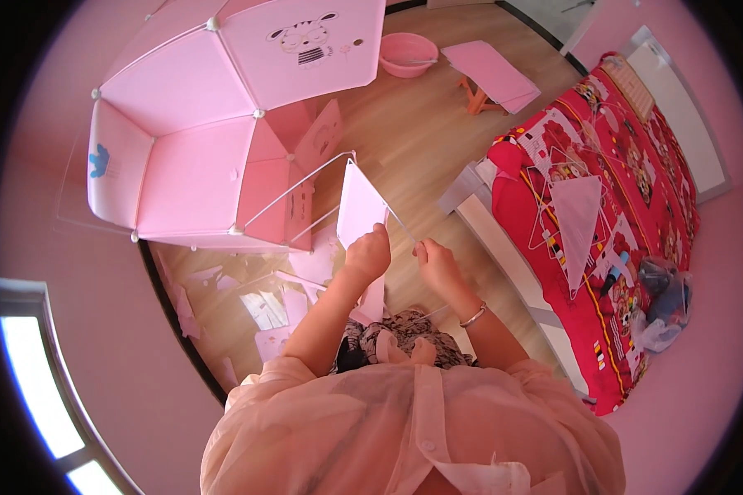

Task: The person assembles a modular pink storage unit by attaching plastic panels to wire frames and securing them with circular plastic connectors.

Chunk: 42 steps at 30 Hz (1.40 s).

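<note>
My left hand [370,250] is closed on the lower edge of a pale pink plastic panel [359,202]. Beside it, my right hand [437,266] pinches a thin white metal rod [399,221] that runs along the panel's right side. Panel and rod meet at a far corner, where another rod [305,188] slants toward a pink cube cabinet [191,183]. White round connectors [258,114] join that cabinet's rods and panels. Its raised door panel [305,49] bears a cartoon animal. My fingers hide exactly how panel and rod touch.
Loose pink panels and scraps [293,309] litter the floor near my left arm. To the right, a bed with a red patterned cover [586,157] holds wire frames [545,239] and a plastic bag [664,309]. Far off are a pink basin [409,51] and stacked panels [491,73] on an orange stool.
</note>
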Tool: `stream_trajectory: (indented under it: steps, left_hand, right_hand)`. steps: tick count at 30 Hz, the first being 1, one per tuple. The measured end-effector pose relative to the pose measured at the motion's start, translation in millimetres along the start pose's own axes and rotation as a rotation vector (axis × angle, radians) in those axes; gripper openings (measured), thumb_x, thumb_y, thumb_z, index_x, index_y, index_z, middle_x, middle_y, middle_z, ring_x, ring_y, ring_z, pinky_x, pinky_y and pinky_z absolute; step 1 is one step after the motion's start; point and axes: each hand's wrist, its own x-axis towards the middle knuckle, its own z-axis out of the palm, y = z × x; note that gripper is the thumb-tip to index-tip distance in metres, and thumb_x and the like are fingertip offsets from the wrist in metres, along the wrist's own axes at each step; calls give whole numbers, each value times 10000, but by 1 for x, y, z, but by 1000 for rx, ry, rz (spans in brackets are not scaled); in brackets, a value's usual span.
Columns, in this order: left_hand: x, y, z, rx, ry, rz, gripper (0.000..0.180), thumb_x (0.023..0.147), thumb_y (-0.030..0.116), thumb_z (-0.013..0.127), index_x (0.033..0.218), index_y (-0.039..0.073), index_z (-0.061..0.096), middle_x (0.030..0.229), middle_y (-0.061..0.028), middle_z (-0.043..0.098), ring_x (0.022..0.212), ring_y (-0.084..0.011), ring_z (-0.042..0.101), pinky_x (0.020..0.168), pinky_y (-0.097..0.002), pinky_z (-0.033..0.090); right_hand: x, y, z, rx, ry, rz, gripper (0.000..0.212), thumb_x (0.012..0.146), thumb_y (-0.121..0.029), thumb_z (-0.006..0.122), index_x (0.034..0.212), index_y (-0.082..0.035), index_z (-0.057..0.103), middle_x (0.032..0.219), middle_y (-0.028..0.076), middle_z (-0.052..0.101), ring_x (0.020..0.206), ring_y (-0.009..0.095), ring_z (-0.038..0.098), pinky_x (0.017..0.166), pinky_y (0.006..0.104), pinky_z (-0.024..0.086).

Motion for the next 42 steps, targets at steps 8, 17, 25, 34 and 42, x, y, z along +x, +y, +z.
stream_trajectory:
  steps: [8,17,25,34,42]
  left_hand:
    - [-38,38,29,-55,27,-64,155,734,40,400,867,-37,423,712,-218,577,672,-345,585,580,-409,469]
    - [-82,21,55,-196,19,-240,165,745,68,392,878,-16,440,751,-217,577,728,-356,572,635,-420,446]
    - [-185,-41,60,-285,85,-413,168,767,92,375,871,-18,448,762,-238,563,729,-379,554,650,-444,431]
    - [-272,-57,48,-287,159,-568,144,786,104,370,854,-4,437,710,-228,553,714,-380,537,628,-444,420]
    - [-361,-112,67,-475,184,-524,148,781,150,452,838,18,488,737,-196,552,728,-358,520,635,-402,408]
  right_hand:
    - [18,17,-18,-336,-278,-195,265,861,-310,343,896,-74,457,737,186,570,703,368,543,605,453,419]
    - [13,21,15,-248,-283,-374,199,849,-287,384,831,-122,494,697,146,576,662,348,551,555,430,423]
    - [38,34,29,-430,-311,-370,190,826,-295,414,820,-139,523,721,109,586,692,333,553,591,424,422]
    - [25,-5,64,-546,-326,-584,166,819,-281,425,818,-150,526,704,130,582,696,351,544,590,439,416]
    - [-4,-53,47,-569,-395,-884,114,806,-242,449,815,-147,511,682,123,582,648,339,549,533,436,418]
